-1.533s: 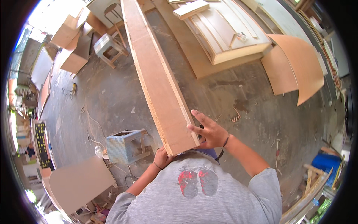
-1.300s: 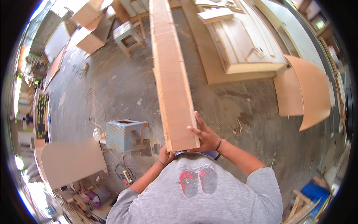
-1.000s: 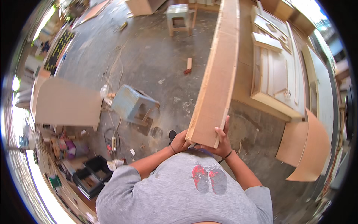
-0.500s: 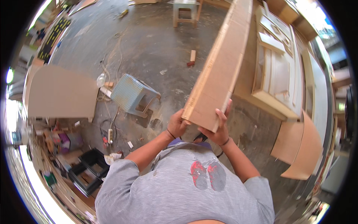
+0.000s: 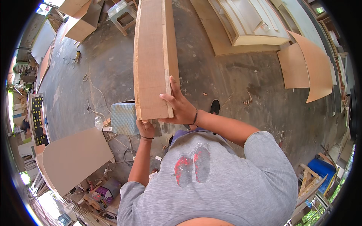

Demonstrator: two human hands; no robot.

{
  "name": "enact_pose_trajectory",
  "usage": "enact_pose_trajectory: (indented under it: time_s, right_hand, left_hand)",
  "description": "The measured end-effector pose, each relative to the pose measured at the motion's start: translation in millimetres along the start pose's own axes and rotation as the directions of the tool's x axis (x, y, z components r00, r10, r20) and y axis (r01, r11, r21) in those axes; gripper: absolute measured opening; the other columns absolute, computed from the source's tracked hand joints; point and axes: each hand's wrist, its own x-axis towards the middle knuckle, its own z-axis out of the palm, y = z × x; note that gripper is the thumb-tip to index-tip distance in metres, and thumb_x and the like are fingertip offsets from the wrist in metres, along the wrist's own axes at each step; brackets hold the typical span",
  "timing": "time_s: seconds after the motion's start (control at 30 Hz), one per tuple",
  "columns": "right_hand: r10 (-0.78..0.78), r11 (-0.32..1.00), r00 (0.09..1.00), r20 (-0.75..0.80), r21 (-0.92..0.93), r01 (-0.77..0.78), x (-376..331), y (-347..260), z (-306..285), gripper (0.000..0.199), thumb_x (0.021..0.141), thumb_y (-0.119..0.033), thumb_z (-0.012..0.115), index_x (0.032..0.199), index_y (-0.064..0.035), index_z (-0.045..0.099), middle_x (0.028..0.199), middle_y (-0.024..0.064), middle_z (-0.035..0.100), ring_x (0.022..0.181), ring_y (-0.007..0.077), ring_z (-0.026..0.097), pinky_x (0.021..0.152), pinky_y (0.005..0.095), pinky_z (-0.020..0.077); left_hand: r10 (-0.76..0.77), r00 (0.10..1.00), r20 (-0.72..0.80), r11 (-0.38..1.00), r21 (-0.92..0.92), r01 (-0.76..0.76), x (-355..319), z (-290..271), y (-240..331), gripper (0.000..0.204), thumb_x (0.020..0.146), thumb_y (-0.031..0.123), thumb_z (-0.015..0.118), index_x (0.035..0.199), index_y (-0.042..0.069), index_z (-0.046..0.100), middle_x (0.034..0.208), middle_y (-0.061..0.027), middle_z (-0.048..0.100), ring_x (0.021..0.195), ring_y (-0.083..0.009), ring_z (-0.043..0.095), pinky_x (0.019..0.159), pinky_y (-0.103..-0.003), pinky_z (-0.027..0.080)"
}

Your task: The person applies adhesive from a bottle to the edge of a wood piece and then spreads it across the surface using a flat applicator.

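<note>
A long, box-like wooden panel (image 5: pixel 152 64) with pale edge strips stretches away from me toward the top of the head view. At its near end, my left hand (image 5: pixel 146 129) grips the lower left corner, most of its fingers hidden beneath. My right hand (image 5: pixel 175 103) clasps the right side, with thumb and a finger showing on the edge and the rest underneath. The panel's far end runs out of the picture. Partly behind its near left corner stands a blue-grey patterned stool (image 5: pixel 124 118).
A second stool (image 5: pixel 122 13) stands far ahead. Light cabinet frames (image 5: pixel 260 22) and a curved thin sheet (image 5: pixel 313 69) lie to the right. On the left are a beige board (image 5: pixel 77 160) and a cable (image 5: pixel 98 88) across the floor. A blue drum (image 5: pixel 322 173) is at the lower right.
The panel has swung leftward, from slanting up to the right to pointing nearly straight ahead. My view has turned to the right, and both hands still hold the near end.
</note>
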Motion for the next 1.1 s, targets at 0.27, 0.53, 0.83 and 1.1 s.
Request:
enact_pose_trajectory:
  time_s: [0.27, 0.53, 0.83, 1.1]
  right_hand:
    - [-0.007, 1.000, 1.000, 0.022, -0.030, 0.007, -3.5, -0.9, 19.3, 0.090, 0.072, -0.048, 0.082, 0.140, -0.0166, 0.033, 0.155, 0.0376, 0.001, 0.142, 0.0594, 0.005, 0.115, 0.0632, 0.0163]
    - [-0.029, 0.999, 0.998, 0.047, -0.036, 0.030, -3.5, 1.1, 21.8, 0.090, 0.074, -0.048, 0.082, 0.142, -0.0150, 0.033, 0.155, 0.0381, 0.001, 0.143, 0.0585, 0.004, 0.115, 0.0625, 0.0162]
    - [-0.008, 0.998, 0.994, 0.105, -0.061, 0.014, -6.6, 2.9, 22.8, 0.097, 0.069, -0.042, 0.087, 0.143, -0.0148, 0.030, 0.154, 0.0390, -0.005, 0.144, 0.0578, 0.000, 0.114, 0.0609, 0.0215]
    - [-0.018, 0.990, 0.990, 0.139, -0.136, 0.037, -0.6, -1.8, 19.8, 0.085, 0.072, -0.041, 0.085, 0.139, -0.0127, 0.041, 0.155, 0.0377, 0.003, 0.145, 0.0561, 0.006, 0.113, 0.0617, 0.0222]
  left_hand:
    - [0.039, 0.999, -0.019, 0.999, -0.032, -0.040, -6.6, -15.3, -43.0, 0.085, 0.091, 0.072, 0.041, 0.113, -0.008, 0.061, 0.100, -0.0129, 0.070, 0.096, -0.0199, 0.065, 0.078, -0.035, 0.051]
    - [0.040, 0.999, -0.014, 0.999, -0.026, -0.040, -8.4, -16.7, -46.8, 0.086, 0.091, 0.073, 0.041, 0.112, -0.007, 0.061, 0.100, -0.0132, 0.070, 0.095, -0.0210, 0.066, 0.078, -0.035, 0.051]
    - [0.040, 0.999, -0.022, 0.999, -0.011, -0.040, -1.5, -13.5, -18.0, 0.086, 0.092, 0.073, 0.041, 0.115, -0.007, 0.061, 0.106, -0.0150, 0.068, 0.102, -0.0226, 0.064, 0.084, -0.036, 0.050]
    - [-0.023, 0.996, -0.086, 0.999, -0.029, 0.020, -7.1, -17.4, -32.9, 0.083, 0.093, 0.069, 0.044, 0.123, -0.007, 0.057, 0.115, -0.0190, 0.062, 0.111, -0.0270, 0.059, 0.094, -0.038, 0.045]
